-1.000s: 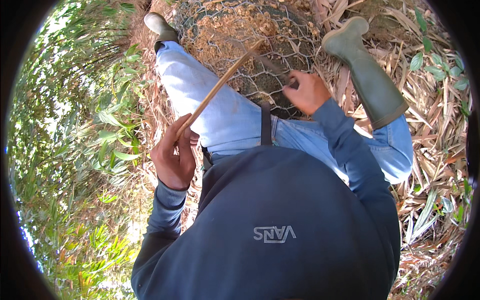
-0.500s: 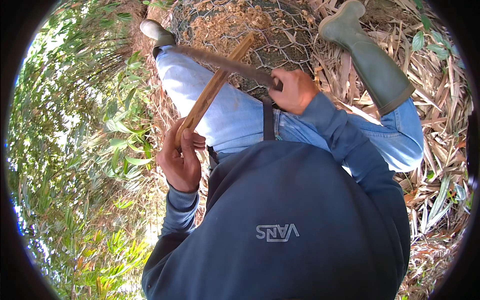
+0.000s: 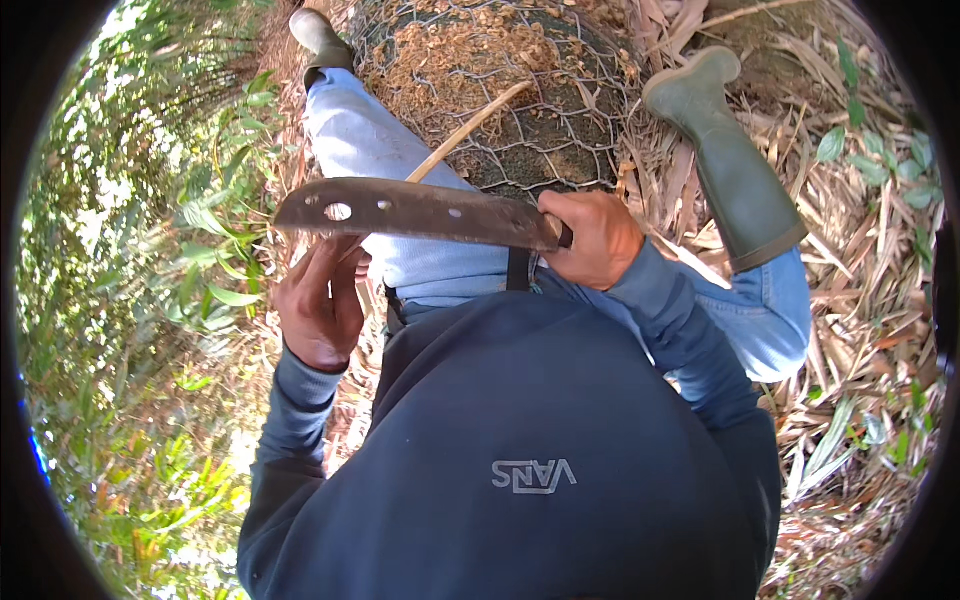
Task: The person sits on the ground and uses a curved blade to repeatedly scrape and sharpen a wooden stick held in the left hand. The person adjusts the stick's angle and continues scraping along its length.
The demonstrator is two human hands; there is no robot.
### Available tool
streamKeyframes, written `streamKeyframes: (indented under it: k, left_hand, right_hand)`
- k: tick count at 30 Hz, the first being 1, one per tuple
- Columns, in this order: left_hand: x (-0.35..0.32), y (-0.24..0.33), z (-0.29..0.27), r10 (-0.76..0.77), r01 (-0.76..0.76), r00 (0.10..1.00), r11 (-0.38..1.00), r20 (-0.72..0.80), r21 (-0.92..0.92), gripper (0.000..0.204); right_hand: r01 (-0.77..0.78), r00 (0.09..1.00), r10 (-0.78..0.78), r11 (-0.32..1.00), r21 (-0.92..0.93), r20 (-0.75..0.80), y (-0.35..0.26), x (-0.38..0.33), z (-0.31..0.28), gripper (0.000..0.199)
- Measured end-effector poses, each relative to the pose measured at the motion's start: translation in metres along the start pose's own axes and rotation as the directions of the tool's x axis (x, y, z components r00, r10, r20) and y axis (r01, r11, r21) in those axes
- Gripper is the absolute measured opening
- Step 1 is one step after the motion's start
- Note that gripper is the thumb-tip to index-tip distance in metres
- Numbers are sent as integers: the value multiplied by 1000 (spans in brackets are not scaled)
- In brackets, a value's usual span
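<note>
Dark rounded mound [image 3: 560, 130] under grey wire mesh, long dark-brown metal blade [image 3: 420, 212] with holes, thin pale-tan wooden stick [image 3: 470, 132].
Blade crosswise, nearside of mound; stick's far tip over mound; right hand [image 3: 592, 238] by mound's near edge, grip closed on blade's handle end; left hand [image 3: 322, 300] nearside-left of mound, grip narrow around stick's near end, contact hidden behind blade.

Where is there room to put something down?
Maybe on the wire-covered mound, between the stick and the right boot, or the dry leaves right of that boot. It's crowded around the left hand, where the knife passes in front of the stick.
</note>
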State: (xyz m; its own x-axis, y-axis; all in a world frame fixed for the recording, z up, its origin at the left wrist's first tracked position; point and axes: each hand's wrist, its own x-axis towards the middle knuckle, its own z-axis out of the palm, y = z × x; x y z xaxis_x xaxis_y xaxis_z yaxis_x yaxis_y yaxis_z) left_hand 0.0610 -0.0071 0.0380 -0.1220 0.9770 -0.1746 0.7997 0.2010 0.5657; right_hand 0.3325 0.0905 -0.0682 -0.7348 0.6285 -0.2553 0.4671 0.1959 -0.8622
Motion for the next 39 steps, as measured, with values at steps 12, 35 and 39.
streamKeyframes:
  k: [12, 35, 39]
  left_hand:
    - [-6, 3, 0, -21, 21, 1000, 999, 4, -44, 40]
    - [0, 7, 4, 173, -169, 985, 973, 15, -154, 49]
    - [-6, 1, 12, 237, -242, 970, 961, -57, -133, 49]
  right_hand:
    - [-382, 921, 381, 924, -6, -78, 64, -2, 11, 26]
    - [-276, 949, 285, 958, 81, -137, -12, 10, 5, 19]
    - [15, 996, -9, 997, 82, -84, -31, 0, 7, 14]
